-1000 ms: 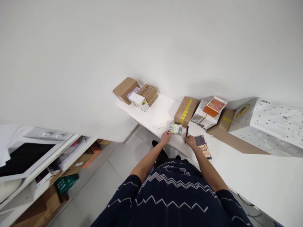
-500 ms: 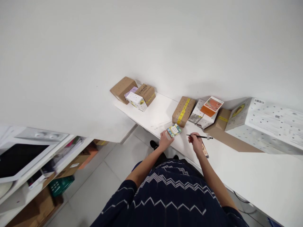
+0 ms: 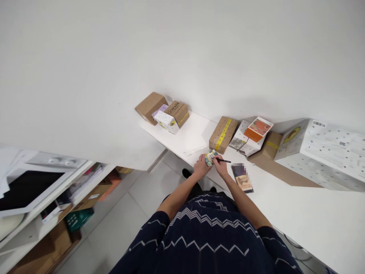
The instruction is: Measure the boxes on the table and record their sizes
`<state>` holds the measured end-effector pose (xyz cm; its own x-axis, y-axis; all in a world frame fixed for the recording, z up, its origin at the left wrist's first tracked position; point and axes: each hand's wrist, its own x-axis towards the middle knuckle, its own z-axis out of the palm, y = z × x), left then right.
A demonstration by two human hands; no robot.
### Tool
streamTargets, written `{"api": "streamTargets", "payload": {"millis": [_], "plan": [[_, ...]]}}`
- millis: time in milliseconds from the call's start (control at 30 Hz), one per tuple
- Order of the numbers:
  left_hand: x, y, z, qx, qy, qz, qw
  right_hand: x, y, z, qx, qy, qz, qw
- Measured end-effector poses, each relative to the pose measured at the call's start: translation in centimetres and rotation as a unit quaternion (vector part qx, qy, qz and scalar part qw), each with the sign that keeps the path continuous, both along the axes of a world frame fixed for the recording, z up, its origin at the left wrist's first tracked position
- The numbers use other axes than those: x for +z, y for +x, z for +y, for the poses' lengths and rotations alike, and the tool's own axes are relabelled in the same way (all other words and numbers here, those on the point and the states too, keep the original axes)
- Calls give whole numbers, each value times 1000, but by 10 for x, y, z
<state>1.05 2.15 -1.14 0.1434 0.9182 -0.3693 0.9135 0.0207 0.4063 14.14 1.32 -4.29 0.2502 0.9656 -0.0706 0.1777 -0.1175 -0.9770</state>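
Though earlier apart, pen [image 3: 225, 161] now at packet [image 3: 210, 156].

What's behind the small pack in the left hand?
Beyond the small pack, a brown carton with yellow tape stands on the white table; the pack and left hand hide what's beneath.

Wears a navy-blue fabric top [image 3: 203, 232] crossed by pale zigzag stripes [image 3: 194, 214], with matching zigzag-lined sleeves [image 3: 148, 232] leaving both forearms [image 3: 181, 194] bare, plus black rounded shoes [image 3: 186, 174].
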Motion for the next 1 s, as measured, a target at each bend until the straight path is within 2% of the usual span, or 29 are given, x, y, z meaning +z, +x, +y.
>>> {"api": "streamTargets", "payload": {"millis": [333, 667, 833, 1000], "plan": [[1, 2, 0, 3, -9, 2, 1000, -4, 2, -3, 12, -1, -42, 999], [-3, 1, 0, -4, 3, 4, 1000, -2, 1, -1, 21, 1, -88, 996], [-4, 1, 1, -2, -2, 9, 1000, 0, 2, -1, 21, -21, -89, 996], [-5, 0, 1, -10, 2, 10, 1000, -1, 1, 1, 21, 1, -72, 997]]}}
